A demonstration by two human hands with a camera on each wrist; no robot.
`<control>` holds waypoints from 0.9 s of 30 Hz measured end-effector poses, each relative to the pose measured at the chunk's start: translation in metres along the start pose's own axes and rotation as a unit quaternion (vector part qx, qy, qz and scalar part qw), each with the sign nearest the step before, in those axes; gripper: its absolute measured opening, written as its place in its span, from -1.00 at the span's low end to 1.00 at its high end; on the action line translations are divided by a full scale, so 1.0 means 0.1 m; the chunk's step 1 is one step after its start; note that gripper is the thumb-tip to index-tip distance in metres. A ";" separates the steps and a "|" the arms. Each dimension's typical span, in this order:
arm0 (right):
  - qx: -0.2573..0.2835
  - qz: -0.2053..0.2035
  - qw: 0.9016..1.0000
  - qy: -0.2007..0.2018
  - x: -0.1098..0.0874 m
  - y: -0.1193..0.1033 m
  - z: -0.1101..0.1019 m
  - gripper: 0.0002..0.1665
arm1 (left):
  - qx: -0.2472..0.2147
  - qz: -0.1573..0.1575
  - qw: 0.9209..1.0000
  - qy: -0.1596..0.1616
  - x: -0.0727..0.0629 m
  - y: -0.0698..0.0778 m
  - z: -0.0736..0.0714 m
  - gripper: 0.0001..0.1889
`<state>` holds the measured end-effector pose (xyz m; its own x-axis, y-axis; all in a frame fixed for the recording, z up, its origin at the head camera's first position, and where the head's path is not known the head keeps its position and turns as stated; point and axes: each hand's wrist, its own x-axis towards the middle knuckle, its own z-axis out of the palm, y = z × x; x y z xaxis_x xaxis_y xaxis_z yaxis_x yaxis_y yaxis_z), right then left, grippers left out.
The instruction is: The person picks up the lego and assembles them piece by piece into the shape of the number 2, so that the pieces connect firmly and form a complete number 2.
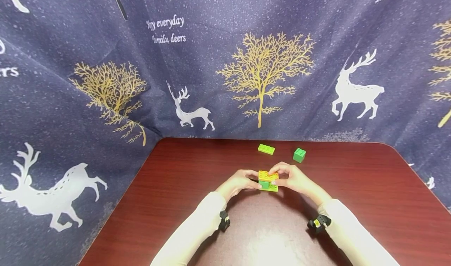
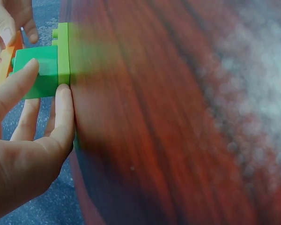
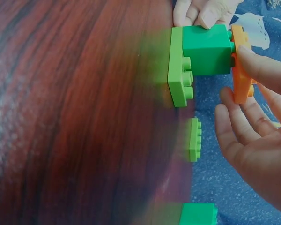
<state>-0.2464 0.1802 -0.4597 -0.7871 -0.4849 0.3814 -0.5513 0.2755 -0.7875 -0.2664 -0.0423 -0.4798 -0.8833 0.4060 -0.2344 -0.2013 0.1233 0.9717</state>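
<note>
A green toy building block [image 2: 47,61] stands on one end of a lime studded plate [image 3: 176,70], which lies on the table. My left hand [image 1: 241,181] grips the green block from the left, with the thumb on its near face. An orange studded plate [image 3: 241,86] sits over the block's top, and a narrow gap with studs shows between them in the right wrist view. My right hand [image 1: 292,178] pinches the orange plate at its right end, which overhangs the lime plate's bare studs.
Farther back on the dark red wooden table [image 1: 197,156] lies a second lime plate [image 1: 266,149]. To its right is another green block [image 1: 299,155]. A blue cloth [image 1: 232,82] with printed deer and trees hangs behind the table's back edge and along the left side.
</note>
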 end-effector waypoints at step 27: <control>-0.107 0.008 0.994 -0.009 0.00 -0.10 0.02 -0.68 | -0.003 -0.004 1.000 0.000 0.00 0.01 0.01 -0.56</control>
<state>-0.2403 0.1755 -0.4528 -0.7919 -0.4932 0.3600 -0.5872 0.4531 -0.6708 -0.2662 -0.0415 -0.4787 -0.8818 0.4051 -0.2413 -0.2098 0.1212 0.9702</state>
